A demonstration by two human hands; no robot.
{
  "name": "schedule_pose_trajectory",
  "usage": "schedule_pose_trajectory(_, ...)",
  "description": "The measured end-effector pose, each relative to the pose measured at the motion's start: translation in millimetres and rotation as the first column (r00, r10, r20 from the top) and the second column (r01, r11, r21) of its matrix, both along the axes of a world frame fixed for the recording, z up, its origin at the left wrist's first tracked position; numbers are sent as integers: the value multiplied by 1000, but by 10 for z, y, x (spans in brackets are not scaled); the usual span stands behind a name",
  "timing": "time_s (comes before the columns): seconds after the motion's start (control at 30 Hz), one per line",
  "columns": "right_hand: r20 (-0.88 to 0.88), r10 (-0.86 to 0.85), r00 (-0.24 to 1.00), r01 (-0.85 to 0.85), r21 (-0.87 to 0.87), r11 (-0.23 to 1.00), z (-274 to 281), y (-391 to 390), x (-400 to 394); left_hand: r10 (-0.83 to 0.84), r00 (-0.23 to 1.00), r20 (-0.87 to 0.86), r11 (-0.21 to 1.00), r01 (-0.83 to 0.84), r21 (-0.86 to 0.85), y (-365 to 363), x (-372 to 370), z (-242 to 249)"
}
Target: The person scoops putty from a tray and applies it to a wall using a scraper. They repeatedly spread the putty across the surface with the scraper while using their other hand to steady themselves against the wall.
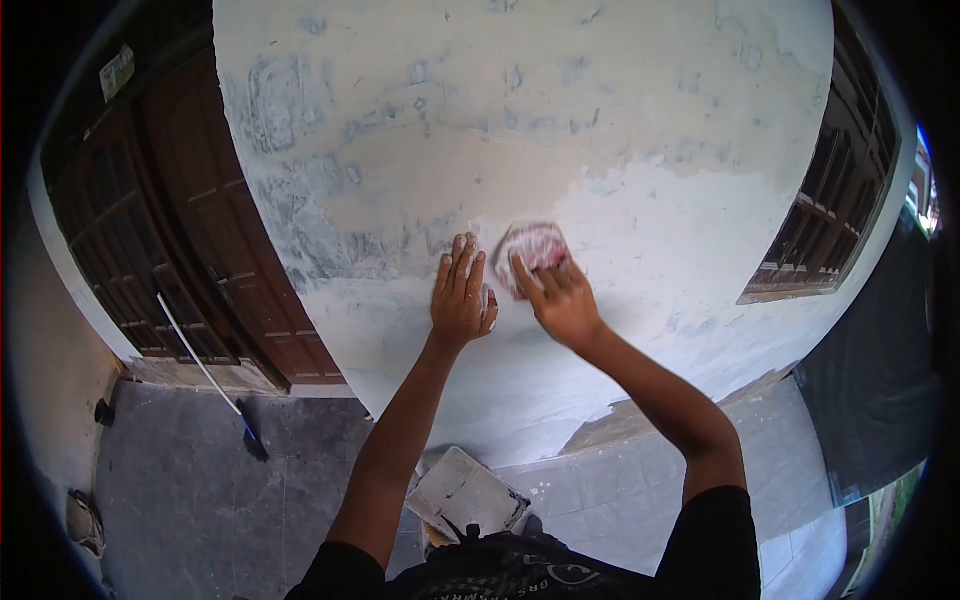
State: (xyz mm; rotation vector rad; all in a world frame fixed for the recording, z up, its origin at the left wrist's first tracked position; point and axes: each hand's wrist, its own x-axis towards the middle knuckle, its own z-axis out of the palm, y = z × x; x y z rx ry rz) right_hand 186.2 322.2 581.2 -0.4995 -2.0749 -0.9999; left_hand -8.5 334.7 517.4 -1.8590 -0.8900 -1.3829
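Note:
A patchy white and cream wall (400, 180) fills the middle of the head view, with grey smears over its left part. My left hand (463, 295) lies against it with the fingers stretched upward and white residue on the fingertips. To its right, my right hand (562, 300) presses a red and white pad (532, 258) to the wall, its fingers spread over the lower part. The pad's edges look slightly blurred, and its underside is hidden.
Brown wooden doors (200, 190) stand at the left, with a long-handled broom (205, 365) leaning there. A barred window (835, 190) is at the right. Below my arms, a white-stained tray (465, 492) sits near the grey tiled floor (230, 510). Dark sheeting (875, 370) hangs at the right.

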Motion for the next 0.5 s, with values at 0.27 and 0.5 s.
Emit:
schedule_pose_trajectory(0.27, -120, 73, 990, -67, 48, 997, 738, -99, -33, 43, 999, 26, 998, -45, 44, 18, 41, 14)
schedule_pose_trajectory(0.5, -30, 10, 1000, -8, 51, 999, 161, 66, -61, 36, 999, 24, 998, -38, 54, 8, 27, 26)
